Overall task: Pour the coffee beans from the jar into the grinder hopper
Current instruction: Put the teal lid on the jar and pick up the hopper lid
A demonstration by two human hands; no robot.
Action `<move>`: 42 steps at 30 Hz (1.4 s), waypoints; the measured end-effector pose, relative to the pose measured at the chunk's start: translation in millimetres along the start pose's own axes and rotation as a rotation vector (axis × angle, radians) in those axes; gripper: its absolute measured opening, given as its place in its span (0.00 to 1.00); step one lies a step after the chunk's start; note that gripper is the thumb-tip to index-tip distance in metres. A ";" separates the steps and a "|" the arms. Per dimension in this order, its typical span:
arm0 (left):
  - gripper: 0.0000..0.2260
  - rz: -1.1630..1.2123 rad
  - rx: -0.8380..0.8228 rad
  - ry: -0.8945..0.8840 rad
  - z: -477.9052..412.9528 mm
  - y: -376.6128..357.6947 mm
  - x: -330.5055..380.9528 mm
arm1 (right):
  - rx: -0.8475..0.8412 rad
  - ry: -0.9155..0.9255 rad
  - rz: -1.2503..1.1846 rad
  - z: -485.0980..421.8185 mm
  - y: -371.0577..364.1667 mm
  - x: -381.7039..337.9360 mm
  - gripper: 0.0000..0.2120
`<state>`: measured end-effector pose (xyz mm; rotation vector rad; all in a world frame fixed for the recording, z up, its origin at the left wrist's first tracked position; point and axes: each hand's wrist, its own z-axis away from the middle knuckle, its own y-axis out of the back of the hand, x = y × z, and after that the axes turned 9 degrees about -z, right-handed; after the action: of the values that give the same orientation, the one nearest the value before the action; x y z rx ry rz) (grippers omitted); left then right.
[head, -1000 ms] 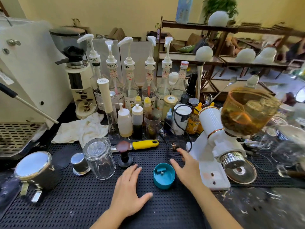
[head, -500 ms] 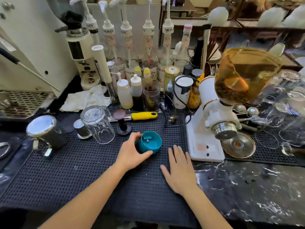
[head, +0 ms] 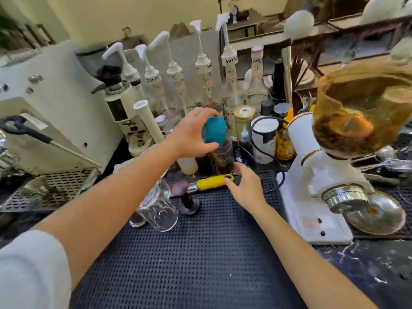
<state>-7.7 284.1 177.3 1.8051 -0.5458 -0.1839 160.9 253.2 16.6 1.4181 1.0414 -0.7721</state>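
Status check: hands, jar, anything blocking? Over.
Left hand holds teal lid above clear jar. Right hand at jar's base, grip unclear. Amber hopper on white grinder to the right. Yellow-handled tool lies by right hand.

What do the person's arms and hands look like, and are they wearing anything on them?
Both forearms are bare. The left arm has a white sleeve pushed up near the elbow. The right arm shows no sleeve in view. The left hand and right hand wear no gloves, and no rings, watch or bracelets can be seen.
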 end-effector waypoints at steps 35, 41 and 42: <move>0.35 -0.271 -0.308 -0.136 -68.2 -100.5 -29.2 | 0.126 -0.158 -0.180 -79.1 -43.7 18.5 0.42; 0.38 -0.343 -0.368 -0.135 -67.6 -96.0 -28.6 | 0.036 -0.192 -0.033 -72.9 -29.4 -2.8 0.40; 0.39 -0.365 -0.379 -0.133 -69.4 -94.6 -27.6 | 0.039 -0.205 0.016 -68.0 -26.3 -8.5 0.38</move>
<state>21.0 376.5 105.5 1.5116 -0.2463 -0.6198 126.0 317.5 22.4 1.3468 0.8599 -0.9103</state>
